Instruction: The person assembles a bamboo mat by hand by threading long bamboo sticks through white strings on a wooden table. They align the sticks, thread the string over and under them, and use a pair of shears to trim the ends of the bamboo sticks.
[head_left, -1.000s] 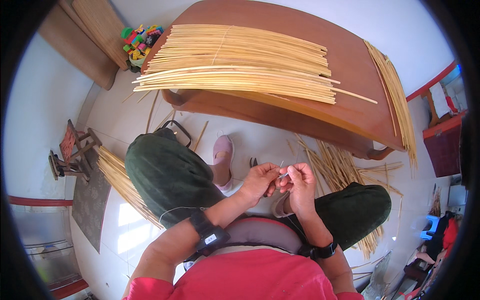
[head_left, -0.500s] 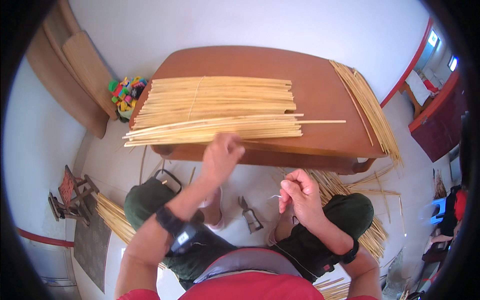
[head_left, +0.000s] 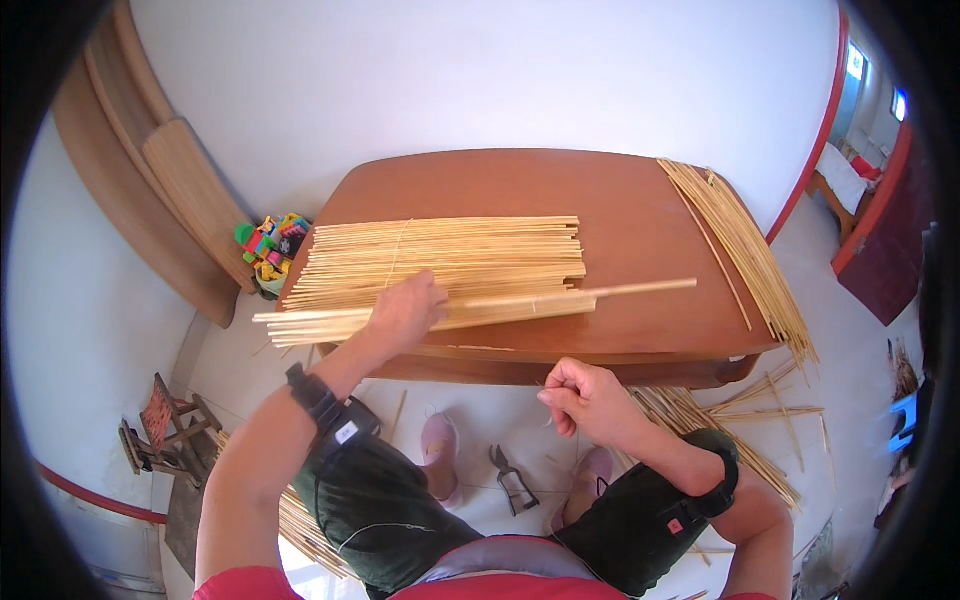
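My left hand (head_left: pixel 408 312) is closed over the loose front sticks (head_left: pixel 510 312), which lie along the near side of a flat row of pale straw-coloured sticks (head_left: pixel 350 262). These front sticks are slightly blurred, and a single longer stick (head_left: pixel 650 287) juts out past their right end. A thin string (head_left: pixel 397 250) crosses the flat row. In front of the table edge, my right hand (head_left: pixel 585 402) is raised with thumb and fingers pinched together. A bit of thin pale thread (head_left: pixel 547 420) shows below its fingertips; the rest is hidden.
The sticks lie on a brown table (head_left: pixel 500 180). Another stick pile (head_left: pixel 740 250) covers its right end. On the floor are pruning shears (head_left: pixel 513 480) and more sticks (head_left: pixel 680 420). Colourful toys (head_left: pixel 268 250) and a small folding stool (head_left: pixel 160 425) stand at left.
My left hand has moved left and onto the front sticks, which have shifted slightly. My right hand stays pinched in front of the table. The view has tilted up.
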